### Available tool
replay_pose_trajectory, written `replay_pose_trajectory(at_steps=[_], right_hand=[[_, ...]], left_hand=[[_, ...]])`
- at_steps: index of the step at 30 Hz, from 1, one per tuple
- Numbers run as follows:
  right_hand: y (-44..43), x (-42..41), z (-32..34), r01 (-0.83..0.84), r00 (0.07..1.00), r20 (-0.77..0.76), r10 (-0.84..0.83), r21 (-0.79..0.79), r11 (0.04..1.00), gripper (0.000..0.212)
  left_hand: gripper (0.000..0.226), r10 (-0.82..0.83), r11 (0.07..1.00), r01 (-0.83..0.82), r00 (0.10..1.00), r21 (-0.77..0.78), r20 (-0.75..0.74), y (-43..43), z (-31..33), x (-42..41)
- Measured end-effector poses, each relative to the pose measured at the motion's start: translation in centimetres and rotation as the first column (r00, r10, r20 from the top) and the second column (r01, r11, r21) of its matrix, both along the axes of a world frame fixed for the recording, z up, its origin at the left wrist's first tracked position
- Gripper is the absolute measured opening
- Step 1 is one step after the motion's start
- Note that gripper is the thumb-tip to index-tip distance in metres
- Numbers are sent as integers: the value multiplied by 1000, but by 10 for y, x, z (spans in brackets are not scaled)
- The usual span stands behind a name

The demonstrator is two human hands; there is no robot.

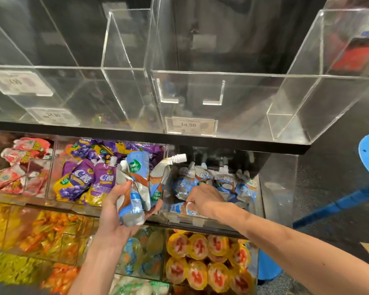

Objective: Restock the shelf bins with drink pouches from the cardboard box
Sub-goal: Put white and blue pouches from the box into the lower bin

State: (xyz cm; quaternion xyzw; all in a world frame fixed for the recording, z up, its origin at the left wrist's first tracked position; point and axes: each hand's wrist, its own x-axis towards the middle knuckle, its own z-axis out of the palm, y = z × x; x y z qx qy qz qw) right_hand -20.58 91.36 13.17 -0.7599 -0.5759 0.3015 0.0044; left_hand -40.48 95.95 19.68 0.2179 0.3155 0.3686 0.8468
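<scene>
From the head camera we see the left hand [117, 211] turned palm-up. Its fingers [156, 207] are curled narrowly round a bundle of blue-and-white pouches [136, 184], and the thumb presses across the bundle's front. The bundle rises up and away from those fingers, and one spout [179, 157] leans to the right above them.

The right hand [205, 198] reaches into the clear bin [273, 188] just right of the bundle, knuckles up. Its fingers are drawn tight together, pinching a flat pouch [182, 208] at the bin's front. That pouch stretches out to the left of the fingertips, which are themselves partly hidden under the hand.

Beyond these fingers, standing pouches [222, 179] of the same blue line the back of the same bin. To the left of the left hand's fingers, purple pouches [83, 182] fill the neighbouring compartment.
</scene>
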Motion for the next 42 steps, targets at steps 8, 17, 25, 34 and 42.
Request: replay_pose_trajectory(at_steps=[8, 17, 25, 34, 42], right_hand=[[4, 6, -2, -186, 981, 34, 191, -109, 976, 35], [-20, 42, 31, -53, 936, -346, 61, 32, 998, 39], [-59, 56, 95, 443, 385, -912, -144, 45, 896, 31], [-76, 69, 81, 706, 165, -957, -240, -55, 706, 35], [-89, 81, 65, 735, 343, -897, -278, 72, 674, 27]], left_hand=[[67, -46, 997, 45, 999, -56, -2, -2, -5, 6], [63, -122, 992, 122, 992, 12, -39, -7, 2, 17], [43, -232, 966, 246, 961, 77, -154, -24, 21, 56], [65, -273, 922, 354, 881, 155, -386, -20, 26, 92], [52, -182, 861, 435, 748, 264, -638, -6, 30, 96]])
